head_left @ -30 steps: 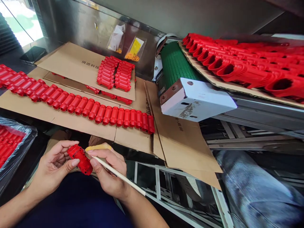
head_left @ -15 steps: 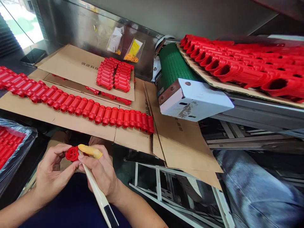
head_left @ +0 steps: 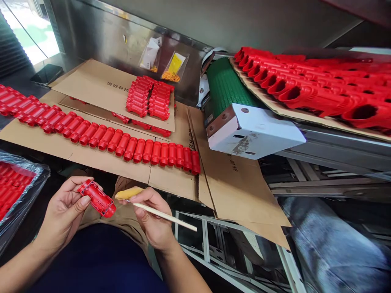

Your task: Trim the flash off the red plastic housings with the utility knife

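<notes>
My left hand (head_left: 69, 207) grips a red plastic tube (head_left: 97, 198) by its upper end, thumb across it. The tube is tilted, its side with raised outlines and a dark line turned up. To the right of it, apart from the tube, my right hand (head_left: 154, 217) pinches a slim white-handled tool (head_left: 171, 218). Its narrow metal tip shows near the fingers; its exact kind is unclear. A yellow finger cot (head_left: 130, 193) covers the index finger of that hand. Beyond both hands, a long row of red tubes (head_left: 137, 150) lies side by side on cardboard (head_left: 171, 176).
A plastic-lined bin (head_left: 42, 173) of red parts stands at left. Stacked cardboard (head_left: 91, 77) holds more red pieces, with small bags (head_left: 175, 67) behind. At right, a green conveyor (head_left: 229, 83) carries red tubes. A person's denim-clad leg (head_left: 339, 244) is at lower right.
My right hand has drawn away to the right from the tube, and its tool has swung more level. The red tube has turned from end-on to show its long side.
</notes>
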{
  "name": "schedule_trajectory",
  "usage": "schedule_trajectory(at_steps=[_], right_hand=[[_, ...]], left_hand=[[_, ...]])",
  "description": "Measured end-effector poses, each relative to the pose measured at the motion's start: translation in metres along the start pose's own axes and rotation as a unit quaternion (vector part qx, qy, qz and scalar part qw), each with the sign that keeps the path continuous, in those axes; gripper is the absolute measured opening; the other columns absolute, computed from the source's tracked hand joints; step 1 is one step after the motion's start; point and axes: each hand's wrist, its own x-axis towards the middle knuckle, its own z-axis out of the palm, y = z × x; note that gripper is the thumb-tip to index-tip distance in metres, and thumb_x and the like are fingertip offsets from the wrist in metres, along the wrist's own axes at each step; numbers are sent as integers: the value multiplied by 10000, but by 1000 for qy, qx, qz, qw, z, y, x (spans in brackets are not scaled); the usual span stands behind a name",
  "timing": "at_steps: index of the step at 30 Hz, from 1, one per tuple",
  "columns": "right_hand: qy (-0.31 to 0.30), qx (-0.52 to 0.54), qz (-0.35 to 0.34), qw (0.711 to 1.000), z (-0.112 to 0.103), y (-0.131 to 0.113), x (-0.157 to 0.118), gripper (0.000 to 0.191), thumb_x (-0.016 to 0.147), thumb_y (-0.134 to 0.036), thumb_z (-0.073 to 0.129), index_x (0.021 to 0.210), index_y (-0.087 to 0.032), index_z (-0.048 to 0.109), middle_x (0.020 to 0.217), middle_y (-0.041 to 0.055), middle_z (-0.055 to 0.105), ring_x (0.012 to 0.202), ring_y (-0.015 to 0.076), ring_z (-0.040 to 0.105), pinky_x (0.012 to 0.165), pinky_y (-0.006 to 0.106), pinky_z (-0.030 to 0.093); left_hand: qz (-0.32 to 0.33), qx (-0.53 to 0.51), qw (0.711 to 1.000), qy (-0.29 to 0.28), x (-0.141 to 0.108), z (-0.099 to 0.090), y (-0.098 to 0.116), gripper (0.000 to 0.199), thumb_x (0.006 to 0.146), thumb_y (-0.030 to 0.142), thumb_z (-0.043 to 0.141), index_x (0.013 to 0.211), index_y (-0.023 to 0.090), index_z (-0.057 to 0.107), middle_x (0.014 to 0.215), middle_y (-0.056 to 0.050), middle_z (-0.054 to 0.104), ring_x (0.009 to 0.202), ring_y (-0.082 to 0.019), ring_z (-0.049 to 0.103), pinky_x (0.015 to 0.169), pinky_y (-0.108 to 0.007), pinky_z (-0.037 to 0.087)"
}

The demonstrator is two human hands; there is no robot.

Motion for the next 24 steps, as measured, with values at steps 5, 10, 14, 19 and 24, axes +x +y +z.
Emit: schedule_trajectory(at_steps=[5,10,14,19,24], right_hand=[[-52,-39,-30,997,-11,-3,9,324,1010,-562,752,1006,-238,730,930,96,850,787,236,812,739,416,699],[-3,-367,-142,919,-8,-13,12,178,1044,-177,705,1198,-233,773,1171,121,839,1078,233,803,942,373,665],[-19,-355,-146,923,-2,-16,9,238,1008,-125,732,1213,-239,771,1187,99,839,1092,218,803,961,337,660],[25,-339,-98,935,-4,-12,7,208,1005,-120,724,1154,-253,782,1107,69,856,962,192,826,884,310,677],[40,-338,-79,937,-4,-11,7,197,1000,-123,721,1123,-259,792,1082,55,854,926,173,826,869,289,678]], left_hand=[[-3,3,1000,-16,0,2,1,364,813,272,961,1149,215,831,1025,-86,854,919,-190,809,867,-260,667],[-4,16,1000,-15,1,6,4,363,816,283,959,1159,238,845,1011,-83,858,896,-184,809,851,-242,664],[-7,18,1000,-5,2,5,3,386,816,312,960,1175,230,845,1016,-85,850,928,-179,797,868,-216,647],[-28,13,999,10,5,2,2,411,791,334,977,1167,231,848,1012,-96,855,908,-183,791,864,-224,648],[-51,-1,999,17,9,3,3,437,760,363,995,1153,229,858,971,-93,846,887,-198,790,835,-243,656]])
